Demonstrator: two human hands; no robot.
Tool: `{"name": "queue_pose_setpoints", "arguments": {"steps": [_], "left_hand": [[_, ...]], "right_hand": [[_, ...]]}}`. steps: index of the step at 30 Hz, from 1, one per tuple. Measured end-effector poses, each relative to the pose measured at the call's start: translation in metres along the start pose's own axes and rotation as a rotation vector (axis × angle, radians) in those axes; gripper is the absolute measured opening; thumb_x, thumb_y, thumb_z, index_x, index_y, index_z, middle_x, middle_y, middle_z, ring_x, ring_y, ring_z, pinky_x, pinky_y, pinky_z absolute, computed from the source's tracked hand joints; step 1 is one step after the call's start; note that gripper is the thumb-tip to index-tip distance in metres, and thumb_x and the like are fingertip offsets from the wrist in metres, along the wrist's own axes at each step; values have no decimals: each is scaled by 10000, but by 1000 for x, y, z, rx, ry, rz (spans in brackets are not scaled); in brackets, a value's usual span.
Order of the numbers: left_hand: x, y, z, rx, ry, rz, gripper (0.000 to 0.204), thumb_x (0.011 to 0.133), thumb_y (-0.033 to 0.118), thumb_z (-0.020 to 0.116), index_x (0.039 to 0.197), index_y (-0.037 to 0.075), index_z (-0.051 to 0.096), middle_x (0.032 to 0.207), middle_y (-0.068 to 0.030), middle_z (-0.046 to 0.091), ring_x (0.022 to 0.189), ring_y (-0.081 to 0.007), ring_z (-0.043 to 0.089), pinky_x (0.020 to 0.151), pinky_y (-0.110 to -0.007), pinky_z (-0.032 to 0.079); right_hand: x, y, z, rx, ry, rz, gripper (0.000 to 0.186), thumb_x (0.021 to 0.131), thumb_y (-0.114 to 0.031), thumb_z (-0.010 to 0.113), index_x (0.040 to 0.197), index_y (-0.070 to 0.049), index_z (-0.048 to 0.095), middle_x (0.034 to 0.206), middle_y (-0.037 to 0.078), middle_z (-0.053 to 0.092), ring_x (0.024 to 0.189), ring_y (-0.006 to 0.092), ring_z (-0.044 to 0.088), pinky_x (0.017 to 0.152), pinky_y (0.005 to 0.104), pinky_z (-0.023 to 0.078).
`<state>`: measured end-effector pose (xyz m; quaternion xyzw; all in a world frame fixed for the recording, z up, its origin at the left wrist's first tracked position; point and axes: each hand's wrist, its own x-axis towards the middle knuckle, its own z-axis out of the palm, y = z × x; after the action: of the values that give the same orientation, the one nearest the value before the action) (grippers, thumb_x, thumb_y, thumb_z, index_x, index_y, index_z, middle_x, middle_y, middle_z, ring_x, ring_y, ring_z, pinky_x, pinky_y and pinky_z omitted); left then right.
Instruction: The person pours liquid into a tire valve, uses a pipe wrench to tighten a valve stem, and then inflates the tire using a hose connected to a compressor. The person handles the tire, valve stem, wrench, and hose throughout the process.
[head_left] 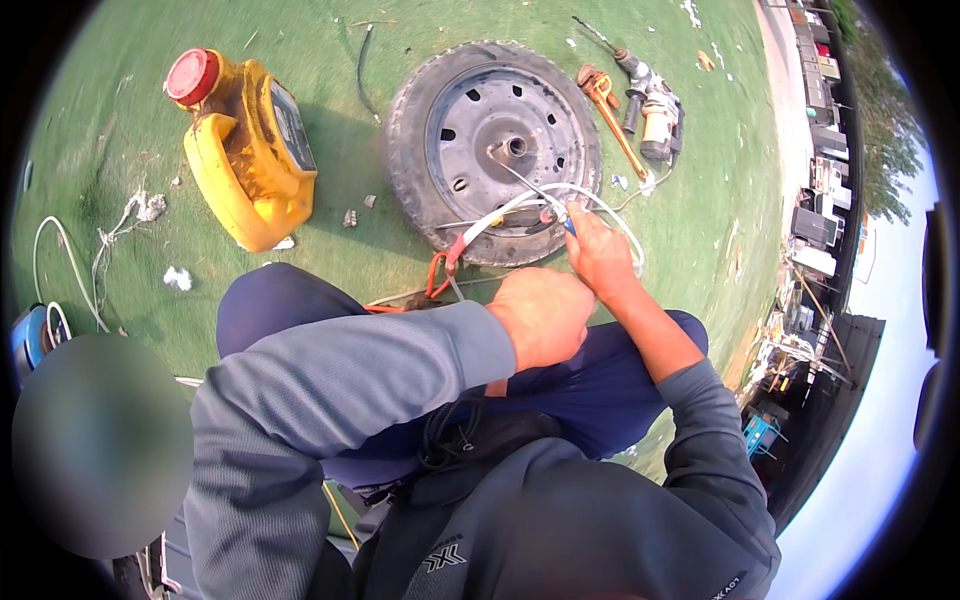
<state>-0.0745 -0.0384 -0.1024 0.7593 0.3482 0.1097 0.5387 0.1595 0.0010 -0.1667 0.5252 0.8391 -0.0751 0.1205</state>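
Note:
In front of me a wheel with a black tyre (pixel 408 150) and a grey steel rim (pixel 470 165) lies flat on the green ground. A white cable (pixel 490 217) loops across its near edge, with a red-and-white sleeved end by the tyre. My right hand (pixel 600 250) is closed over the tyre's near right edge, gripping a small blue-handled tool (pixel 570 227) beside the cable; its working end is unclear. Just left of it and nearer to me, my left hand (pixel 545 318) is a fist above my lap, and whatever it may hold is hidden.
Left of the wheel stands a yellow jug (pixel 250 165) with a red cap. An orange pipe wrench (pixel 612 120) and a power drill (pixel 655 115) with a long bit lie to the right. Orange cord (pixel 436 275) and white scraps (pixel 177 278) are on the ground.

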Motion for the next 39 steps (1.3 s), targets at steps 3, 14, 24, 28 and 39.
{"name": "queue_pose_setpoints", "arguments": {"steps": [3,14,24,28,39], "left_hand": [[1,0,0,-8,-26,-4,266,834,264,679,830,8,748,832,-202,731,816,-402,728,759,-499,584],[49,-96,25,139,144,-556,636,896,198,654,1422,-118,488,1396,-280,590,1143,-375,697,892,-410,593],[47,-75,44,41,-179,-348,265,826,129,665,1057,7,709,1092,-214,722,1000,-377,721,848,-460,582],[43,-82,52,396,-64,-341,373,879,161,671,1234,45,666,1182,-169,714,995,-300,739,831,-394,598],[55,-84,49,201,-191,-395,471,912,151,640,1352,-9,597,1186,-167,736,1069,-289,740,867,-394,590]], "right_hand": [[-2,-3,1,9,-17,23,545,900,-192,710,1408,-91,540,1054,182,704,793,413,707,687,511,580],[-7,2,-3,41,79,-4,537,881,-155,726,1383,-64,560,998,191,708,774,420,699,666,507,576],[-4,-4,-14,17,-13,29,530,890,-152,714,1383,-60,544,955,175,694,731,416,696,644,504,578],[-4,-8,-17,7,-26,29,525,891,-155,715,1379,-59,546,953,173,695,734,410,699,643,500,577],[-6,-6,-16,6,-13,55,515,894,-159,724,1379,-72,573,983,176,704,753,410,694,654,502,566]]}}
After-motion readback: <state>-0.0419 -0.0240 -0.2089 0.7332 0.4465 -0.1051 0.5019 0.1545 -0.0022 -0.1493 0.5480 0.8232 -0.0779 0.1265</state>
